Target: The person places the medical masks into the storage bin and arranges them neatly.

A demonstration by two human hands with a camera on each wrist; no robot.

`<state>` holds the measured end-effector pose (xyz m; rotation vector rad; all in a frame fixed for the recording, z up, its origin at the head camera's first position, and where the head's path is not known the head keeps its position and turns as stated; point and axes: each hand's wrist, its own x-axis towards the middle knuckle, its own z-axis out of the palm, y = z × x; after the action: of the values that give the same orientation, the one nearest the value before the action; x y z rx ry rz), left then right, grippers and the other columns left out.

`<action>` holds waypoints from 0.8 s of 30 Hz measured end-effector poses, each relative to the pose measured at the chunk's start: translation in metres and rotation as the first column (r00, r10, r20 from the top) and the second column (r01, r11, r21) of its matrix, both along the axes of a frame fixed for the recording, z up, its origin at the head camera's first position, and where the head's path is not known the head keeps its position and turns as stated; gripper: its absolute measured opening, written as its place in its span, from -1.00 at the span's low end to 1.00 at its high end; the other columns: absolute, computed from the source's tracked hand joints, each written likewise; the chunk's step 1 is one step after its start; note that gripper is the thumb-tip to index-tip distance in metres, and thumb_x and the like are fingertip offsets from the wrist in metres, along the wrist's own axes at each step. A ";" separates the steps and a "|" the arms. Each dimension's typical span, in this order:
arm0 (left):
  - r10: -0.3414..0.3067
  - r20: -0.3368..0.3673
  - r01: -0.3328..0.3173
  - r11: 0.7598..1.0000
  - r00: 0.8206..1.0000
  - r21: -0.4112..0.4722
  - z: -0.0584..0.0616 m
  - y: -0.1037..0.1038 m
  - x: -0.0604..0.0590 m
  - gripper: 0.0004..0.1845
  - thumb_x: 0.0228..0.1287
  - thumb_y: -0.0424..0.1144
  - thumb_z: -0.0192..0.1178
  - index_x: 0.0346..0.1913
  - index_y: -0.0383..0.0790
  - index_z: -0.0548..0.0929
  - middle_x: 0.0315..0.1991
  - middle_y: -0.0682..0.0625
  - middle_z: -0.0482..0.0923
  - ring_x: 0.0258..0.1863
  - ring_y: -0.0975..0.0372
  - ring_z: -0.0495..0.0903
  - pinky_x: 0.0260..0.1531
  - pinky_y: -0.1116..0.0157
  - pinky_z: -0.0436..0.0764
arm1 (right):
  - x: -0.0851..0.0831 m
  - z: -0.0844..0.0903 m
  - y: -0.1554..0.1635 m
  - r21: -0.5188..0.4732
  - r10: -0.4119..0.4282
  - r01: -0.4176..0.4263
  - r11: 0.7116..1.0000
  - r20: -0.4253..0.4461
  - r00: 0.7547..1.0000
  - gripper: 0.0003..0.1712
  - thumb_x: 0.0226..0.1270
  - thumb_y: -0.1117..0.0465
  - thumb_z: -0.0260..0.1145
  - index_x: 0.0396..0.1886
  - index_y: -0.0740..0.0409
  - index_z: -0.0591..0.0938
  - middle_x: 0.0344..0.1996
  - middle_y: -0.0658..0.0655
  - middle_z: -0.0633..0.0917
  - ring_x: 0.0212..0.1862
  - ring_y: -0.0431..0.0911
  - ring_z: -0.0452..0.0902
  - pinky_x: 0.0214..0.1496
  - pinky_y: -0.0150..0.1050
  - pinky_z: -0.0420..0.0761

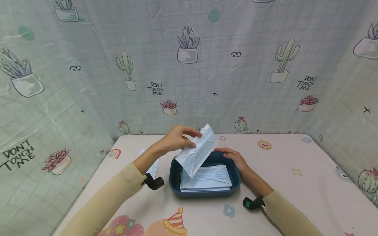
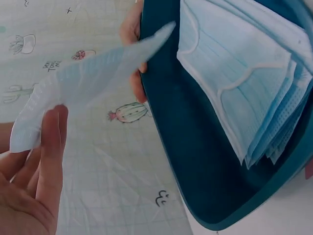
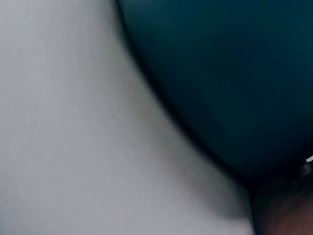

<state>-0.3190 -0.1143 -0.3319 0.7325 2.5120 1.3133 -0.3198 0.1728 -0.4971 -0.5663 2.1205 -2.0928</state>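
My left hand (image 1: 180,138) pinches one pale blue disposable face mask (image 1: 198,152) between thumb and fingers, tilted above a dark blue bin (image 1: 203,194). In the left wrist view this mask (image 2: 93,78) appears nearly edge-on, its end between the fingers. Inside the bin lies a stack of face masks (image 1: 206,179), white ear loops showing on top. My right hand (image 1: 235,159) holds the bin's far right corner, fingers along the outside of the back wall. Only a dark, blurred bit of that hand shows in the right wrist view, beside the bin wall (image 3: 220,88).
Another face mask (image 1: 153,169) lies on the table left of the bin, partly hidden by the left forearm. The table (image 1: 283,183) has a printed white cover. Cactus-patterned sheeting (image 1: 189,85) hangs behind and along both sides.
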 end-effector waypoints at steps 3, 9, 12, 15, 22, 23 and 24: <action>-0.096 -0.006 0.096 0.994 0.995 -0.051 -0.001 0.004 -0.006 -0.54 0.19 -0.44 0.41 0.18 -0.14 0.73 0.20 -0.13 0.65 -0.02 0.05 0.73 -0.19 0.23 0.77 | 0.000 0.000 0.000 0.017 -0.041 0.041 0.999 0.021 0.999 -0.47 0.55 0.26 -0.01 0.40 0.39 0.47 0.35 0.02 0.60 0.44 -0.09 0.40 0.30 -0.48 0.47; -0.296 -0.151 0.241 0.922 0.943 -0.303 -0.009 0.020 -0.010 -0.51 0.18 -0.56 0.30 0.20 -0.21 0.72 0.19 -0.12 0.70 0.01 0.10 0.72 -0.08 0.29 0.76 | 0.002 0.002 -0.001 -0.009 -0.054 0.055 0.998 0.092 0.994 -0.45 0.54 0.24 0.01 0.43 0.39 0.43 0.27 0.00 0.62 0.26 -0.16 0.52 0.28 -0.46 0.54; -0.335 -0.176 0.254 0.895 0.926 -0.367 -0.009 0.029 -0.008 -0.50 0.20 -0.59 0.23 0.18 -0.18 0.73 0.18 -0.10 0.72 -0.05 0.13 0.74 -0.08 0.29 0.77 | 0.001 0.003 -0.001 0.002 -0.061 0.061 0.998 0.092 0.994 -0.42 0.54 0.27 -0.02 0.46 0.42 0.38 0.42 0.23 0.51 0.40 -0.03 0.43 0.53 -0.22 0.39; -0.361 -0.179 0.271 0.880 0.915 -0.390 -0.010 0.035 -0.006 -0.49 0.21 -0.61 0.17 0.16 -0.15 0.75 0.15 -0.06 0.73 0.00 0.17 0.72 -0.04 0.29 0.76 | 0.001 0.003 0.000 0.021 -0.075 0.073 0.997 0.093 0.993 -0.39 0.53 0.27 -0.06 0.50 0.44 0.32 0.53 0.38 0.34 0.58 0.18 0.21 0.69 0.10 0.07; -0.420 -0.095 0.354 0.850 0.903 -0.390 -0.021 0.042 -0.005 -0.48 0.16 -0.65 0.20 0.09 -0.11 0.78 0.09 -0.02 0.74 0.05 0.21 0.63 0.03 0.30 0.72 | -0.001 0.003 0.000 0.045 -0.063 0.062 0.997 0.033 0.997 -0.46 0.54 0.28 -0.08 0.41 0.31 0.50 0.41 0.22 0.56 0.42 -0.16 0.46 0.49 -0.23 0.42; -0.422 -0.079 0.363 0.849 0.903 -0.383 -0.024 0.042 -0.006 -0.48 0.15 -0.65 0.22 0.08 -0.10 0.79 0.09 -0.02 0.74 0.05 0.22 0.61 0.03 0.31 0.71 | -0.001 0.003 0.000 0.048 -0.055 0.054 0.997 0.018 0.998 -0.46 0.54 0.29 -0.09 0.40 0.29 0.52 0.39 0.20 0.59 0.36 -0.25 0.49 0.40 -0.34 0.46; -0.422 -0.066 0.369 0.849 0.904 -0.379 -0.026 0.042 -0.006 -0.48 0.15 -0.65 0.23 0.08 -0.09 0.79 0.10 0.00 0.74 0.05 0.23 0.60 0.03 0.33 0.70 | -0.001 0.003 0.000 0.041 -0.051 0.050 0.998 0.008 0.999 -0.47 0.53 0.30 -0.08 0.39 0.30 0.53 0.38 0.20 0.59 0.32 -0.31 0.50 0.33 -0.42 0.48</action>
<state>-0.3248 -0.0726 -0.3576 1.2112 2.4210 0.6574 -0.3211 0.1725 -0.4945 -0.5021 2.1899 -2.0677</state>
